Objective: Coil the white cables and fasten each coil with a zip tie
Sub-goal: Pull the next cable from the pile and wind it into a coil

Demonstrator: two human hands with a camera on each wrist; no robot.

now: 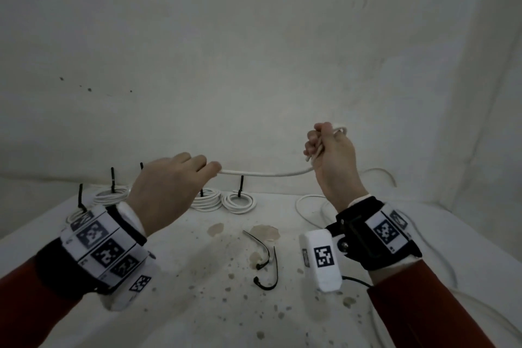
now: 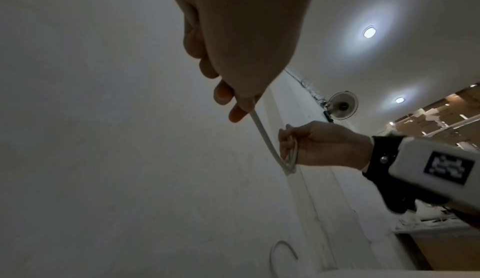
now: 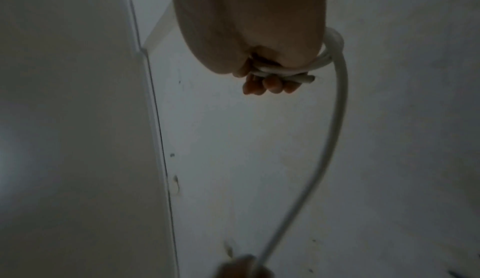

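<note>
Head view shows us well along: several tied coils rest at the tabletop's back, while our right hand clenches a fresh white cable, our left hand pinching its slack, two zip ties waiting unused.

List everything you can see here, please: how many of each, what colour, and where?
Cable: one, white, stretched between both hands, loops gathered in the right.
Finished coils: at least four, white with black ties, along the table's far edge.
Loose zip ties: two, black, mid-table.
Loose cable: white, trailing at the right.
Table: one, white, stained.
Wrist cameras: two, white, patterned tags.
Left hand: pinches the cable.
Right hand: grips the loops.
</note>
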